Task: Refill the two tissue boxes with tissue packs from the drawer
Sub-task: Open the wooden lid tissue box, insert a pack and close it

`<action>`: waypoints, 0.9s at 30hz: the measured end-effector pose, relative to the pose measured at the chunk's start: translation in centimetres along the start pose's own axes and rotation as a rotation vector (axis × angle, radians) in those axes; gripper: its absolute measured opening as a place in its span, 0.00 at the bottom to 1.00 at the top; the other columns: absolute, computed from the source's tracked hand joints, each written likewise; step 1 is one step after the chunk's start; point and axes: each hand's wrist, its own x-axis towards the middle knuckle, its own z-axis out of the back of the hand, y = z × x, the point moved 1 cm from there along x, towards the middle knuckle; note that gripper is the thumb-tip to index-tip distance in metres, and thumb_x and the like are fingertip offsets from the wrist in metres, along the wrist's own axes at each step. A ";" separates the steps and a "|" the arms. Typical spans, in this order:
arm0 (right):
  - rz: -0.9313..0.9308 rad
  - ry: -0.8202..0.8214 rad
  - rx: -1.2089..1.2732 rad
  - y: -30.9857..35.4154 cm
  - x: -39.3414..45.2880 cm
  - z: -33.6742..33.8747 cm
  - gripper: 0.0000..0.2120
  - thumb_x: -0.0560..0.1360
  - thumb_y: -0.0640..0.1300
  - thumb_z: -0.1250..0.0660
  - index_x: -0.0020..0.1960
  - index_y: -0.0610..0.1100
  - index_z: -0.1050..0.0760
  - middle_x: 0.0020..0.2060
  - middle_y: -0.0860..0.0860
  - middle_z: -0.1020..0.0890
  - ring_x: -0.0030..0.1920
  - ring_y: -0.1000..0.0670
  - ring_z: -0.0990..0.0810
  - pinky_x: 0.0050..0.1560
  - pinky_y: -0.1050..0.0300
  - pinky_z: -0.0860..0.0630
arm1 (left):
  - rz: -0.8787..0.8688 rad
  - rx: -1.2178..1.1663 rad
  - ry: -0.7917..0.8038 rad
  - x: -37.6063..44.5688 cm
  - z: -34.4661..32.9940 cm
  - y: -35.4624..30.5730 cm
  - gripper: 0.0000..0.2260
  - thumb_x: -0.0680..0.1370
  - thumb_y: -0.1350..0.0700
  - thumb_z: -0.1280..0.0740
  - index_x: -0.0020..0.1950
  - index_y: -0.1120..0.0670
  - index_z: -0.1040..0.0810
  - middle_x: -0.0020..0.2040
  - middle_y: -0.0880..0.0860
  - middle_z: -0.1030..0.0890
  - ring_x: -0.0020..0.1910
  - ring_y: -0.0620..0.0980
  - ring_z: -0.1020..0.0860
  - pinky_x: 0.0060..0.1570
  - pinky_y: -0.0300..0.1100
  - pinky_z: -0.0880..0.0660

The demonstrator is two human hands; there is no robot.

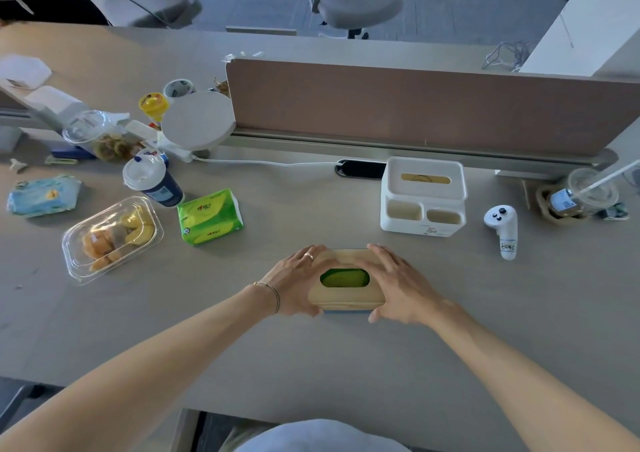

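The wooden tissue box [346, 299] lies flat on the grey desk [346, 365], near the front edge and in the middle of the view. Its lid is pale, smooth wood with rounded corners, and it has an oval opening through which the green plastic of a tissue pack inside [344, 278] shows. The left hand [294, 283] lies on the left end of the lid and the right hand [401, 285] on the right end. On both hands the fingers are spread and laid flat over the far corners of the box, while the thumbs reach around the near edge, so the box sits between fingers and thumbs.

To the left and further back lies a second tissue pack [209, 217], a soft green plastic packet, apart from the box. To the right and further back stands the white tissue box [423, 197], of matte plastic, square, with a narrow slot on top and two small open compartments in front.

Right of it lies a white controller [503, 230]. On the left side are a clear plastic food container [112, 238], a paper cup with lid [150, 183] and a blue wet-wipe packet [43, 195]. A brown felt divider [415, 108] stands behind.
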 end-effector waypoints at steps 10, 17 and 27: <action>0.043 0.018 0.007 0.0 0.4 0.5 0.28 0.64 0.62 0.24 0.60 0.52 0.22 0.80 0.49 0.52 0.79 0.46 0.51 0.74 0.47 0.37 | -0.042 0.140 0.062 0.1 -0.2 0.0 0.28 0.68 0.37 0.28 0.64 0.45 0.27 0.79 0.55 0.47 0.78 0.56 0.47 0.71 0.49 0.36; 0.050 0.013 -0.015 0.4 0.2 0.8 0.28 0.65 0.61 0.23 0.60 0.50 0.22 0.80 0.47 0.53 0.79 0.46 0.52 0.75 0.48 0.39 | -0.016 0.159 0.078 0.1 0.2 -0.3 0.26 0.68 0.37 0.28 0.61 0.47 0.25 0.81 0.58 0.49 0.79 0.56 0.48 0.75 0.47 0.43; 0.043 0.045 -0.058 1.0 0.2 1.6 0.28 0.65 0.61 0.23 0.61 0.50 0.22 0.79 0.46 0.50 0.78 0.45 0.49 0.73 0.49 0.36 | -0.008 0.211 0.103 0.7 0.9 -0.8 0.26 0.66 0.35 0.26 0.58 0.47 0.22 0.78 0.57 0.42 0.76 0.56 0.42 0.73 0.49 0.41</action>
